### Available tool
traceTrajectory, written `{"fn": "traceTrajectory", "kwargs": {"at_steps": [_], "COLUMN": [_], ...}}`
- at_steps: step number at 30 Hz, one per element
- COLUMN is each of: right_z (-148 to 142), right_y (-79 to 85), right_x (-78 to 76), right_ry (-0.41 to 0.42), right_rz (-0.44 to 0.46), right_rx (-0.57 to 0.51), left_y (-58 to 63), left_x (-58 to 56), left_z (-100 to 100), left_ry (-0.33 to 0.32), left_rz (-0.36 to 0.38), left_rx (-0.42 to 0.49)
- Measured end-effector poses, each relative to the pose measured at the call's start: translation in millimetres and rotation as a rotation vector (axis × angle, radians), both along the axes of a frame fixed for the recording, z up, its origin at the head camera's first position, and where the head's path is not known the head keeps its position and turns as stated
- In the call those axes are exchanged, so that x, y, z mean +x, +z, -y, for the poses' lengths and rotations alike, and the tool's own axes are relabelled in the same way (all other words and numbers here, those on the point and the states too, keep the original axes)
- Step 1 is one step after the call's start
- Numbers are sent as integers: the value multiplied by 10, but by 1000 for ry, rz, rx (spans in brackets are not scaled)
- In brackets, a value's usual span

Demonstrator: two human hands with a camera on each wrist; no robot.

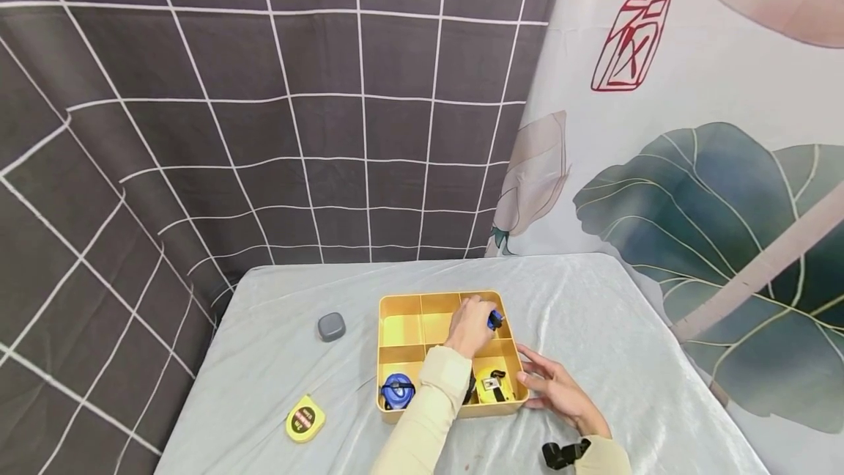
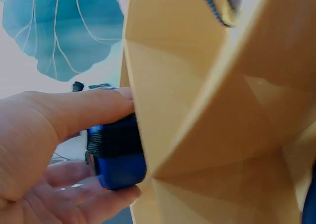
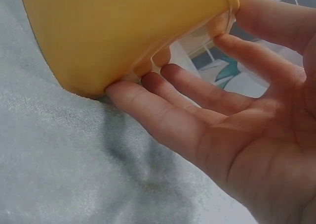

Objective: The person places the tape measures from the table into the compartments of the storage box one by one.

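My left hand [image 1: 471, 327] pinches a blue tape measure with a black strap [image 2: 121, 157] between thumb and fingers. In the head view it is over the back right compartment of a yellow divided box [image 1: 401, 305]. My right hand [image 1: 560, 393] rests its fairly straight fingertips against the box's right wall, as the right wrist view also shows. Another blue tape measure [image 1: 398, 391] lies in the front left compartment. The front right compartment holds a yellow tape measure [image 1: 493, 385]. Beside that, a dark object is mostly hidden by my left sleeve.
On the grey cloth-covered table [image 1: 264, 336], left of the box, lie a yellow tape measure with a dark round label [image 1: 305, 419] and a small grey rounded-square object [image 1: 332, 327]. A dark grid-patterned curtain [image 1: 330, 130] hangs behind, and a leaf-printed cloth [image 1: 692, 204] hangs at right.
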State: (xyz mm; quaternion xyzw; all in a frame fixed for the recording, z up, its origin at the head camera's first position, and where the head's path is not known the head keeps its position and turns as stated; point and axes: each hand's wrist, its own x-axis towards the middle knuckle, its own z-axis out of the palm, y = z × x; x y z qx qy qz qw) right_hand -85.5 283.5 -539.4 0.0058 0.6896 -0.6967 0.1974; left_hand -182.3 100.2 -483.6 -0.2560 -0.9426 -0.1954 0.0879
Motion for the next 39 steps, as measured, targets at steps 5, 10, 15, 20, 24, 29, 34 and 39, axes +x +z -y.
{"fn": "traceTrajectory", "kwargs": {"at_steps": [5,10,15,20,24,29,34,39], "right_z": [-11,-11,-6,-4,8,15,23,29], "right_y": [-22,-30,-25,-22,-6,9,21,31], "right_x": [8,5,9,19,23,27,35,48], "right_ry": [-3,-14,-15,-12,-25,-29,-35,-18], "right_rz": [6,2,13,29,26,24,11,-8], "right_rx": [-6,-4,-2,9,11,0,-3,-5], "left_y": [11,22,32,18,-23,-56,-68,-97], "left_x": [-69,-145,-189,-202,-206,-200,-207,-200], "left_z": [-23,-46,-68,-88,-111,-139,-168,-205], "left_ry": [-79,-151,-173,-158,-151,-140,-125,-67], "left_rz": [40,99,174,232,242,241,240,233], "left_rx": [-47,-60,-69,-102,-130,-154,-159,-168]}}
